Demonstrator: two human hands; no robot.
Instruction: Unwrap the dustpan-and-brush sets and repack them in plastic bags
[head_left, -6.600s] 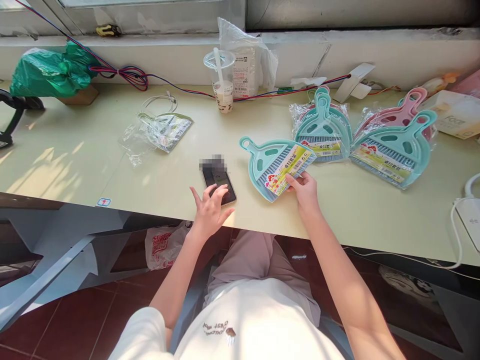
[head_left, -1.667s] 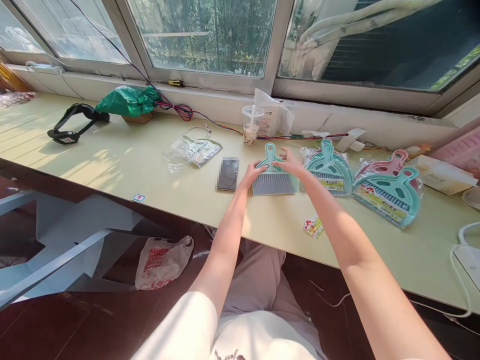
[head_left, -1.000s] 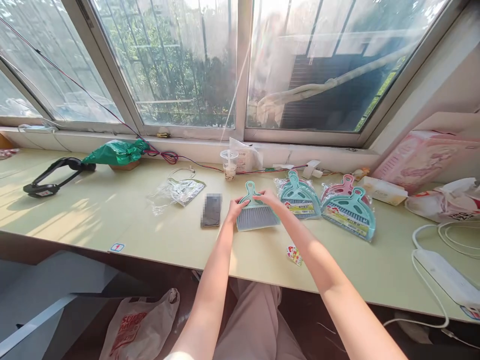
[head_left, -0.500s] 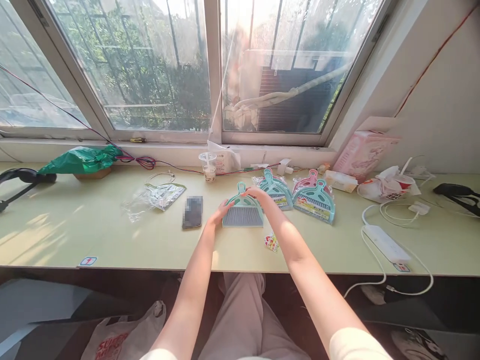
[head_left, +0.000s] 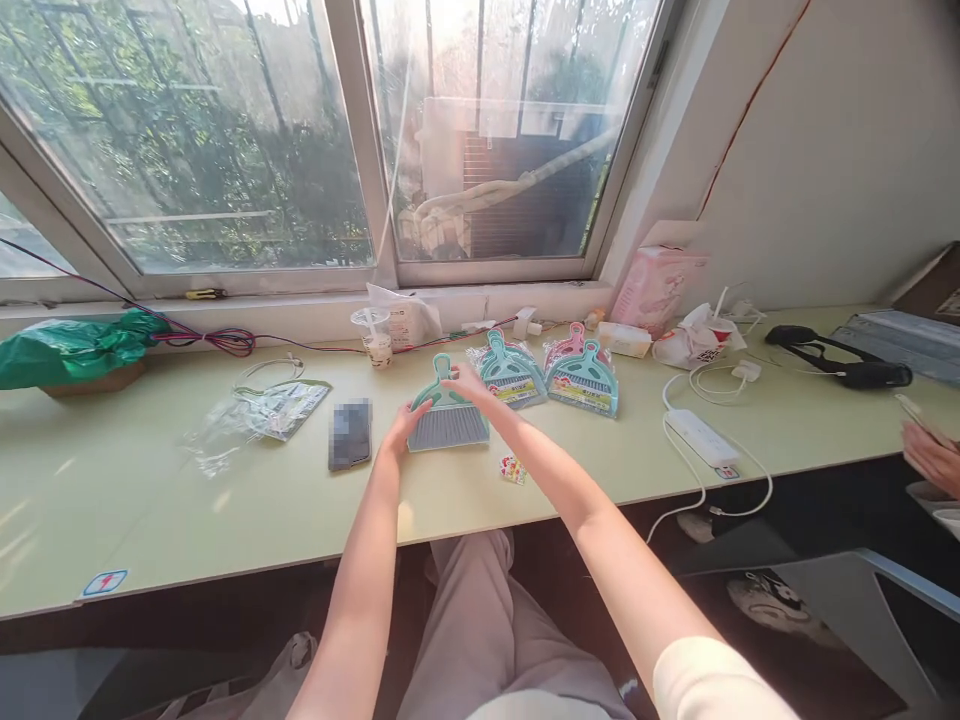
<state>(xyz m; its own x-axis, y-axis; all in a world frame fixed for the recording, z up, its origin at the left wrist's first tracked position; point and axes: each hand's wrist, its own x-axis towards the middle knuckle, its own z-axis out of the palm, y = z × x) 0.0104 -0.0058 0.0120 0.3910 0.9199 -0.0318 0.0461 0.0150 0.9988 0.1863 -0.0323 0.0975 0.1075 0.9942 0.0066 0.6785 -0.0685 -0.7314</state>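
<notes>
Head view: ribbed-bristle brush, smooth teal dustpan [head_left: 450, 395].

Office-like room, long shared desk [head_left: 247, 520].

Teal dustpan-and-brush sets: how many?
3 visible: the unbagged set beside the phone, the middle bagged set, and the rightmost bagged set. More may hide behind.

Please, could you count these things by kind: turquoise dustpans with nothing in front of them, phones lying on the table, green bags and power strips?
Unwrapped turquoise plastic dustpan with grey brush: 1
Wrapped turquoise plastic dustpans: 2
Dark rectangular phone: 1
Green crinkled plastic bag: 1
White plastic power strip: 1
Total: 6
</notes>
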